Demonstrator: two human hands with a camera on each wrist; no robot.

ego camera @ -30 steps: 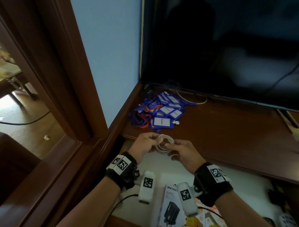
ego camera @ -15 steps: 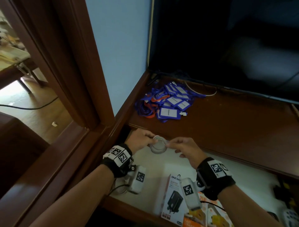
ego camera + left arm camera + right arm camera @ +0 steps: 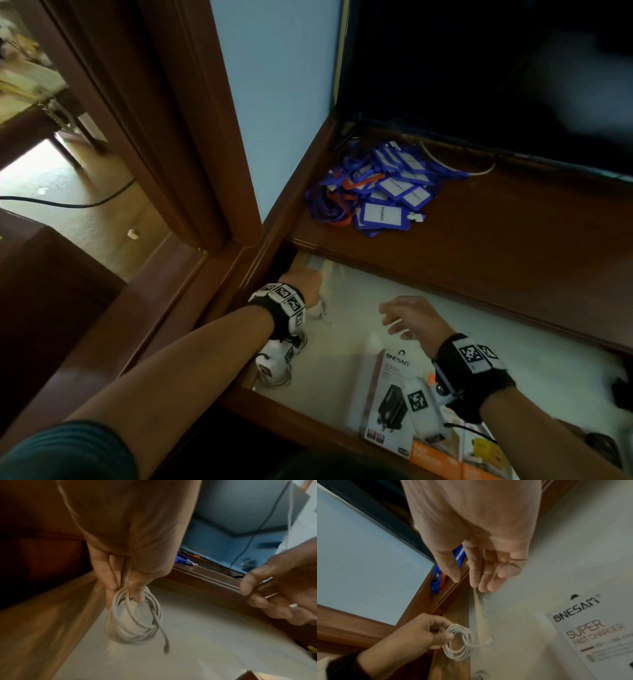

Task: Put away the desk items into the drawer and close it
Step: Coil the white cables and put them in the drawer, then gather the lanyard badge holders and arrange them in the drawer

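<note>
In the drawer lies a box reading "ONESAM SUPER FAST CHARGER"

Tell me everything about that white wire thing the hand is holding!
The white cable is thin and smooth, rubbery-looking, wound into a round coil of several loops. One loose end with a small plug dangles below. The left hand pinches its top, so it hangs upright, low over the pale floor of the open drawer, near the left wooden side. Nothing else touches it.
</note>
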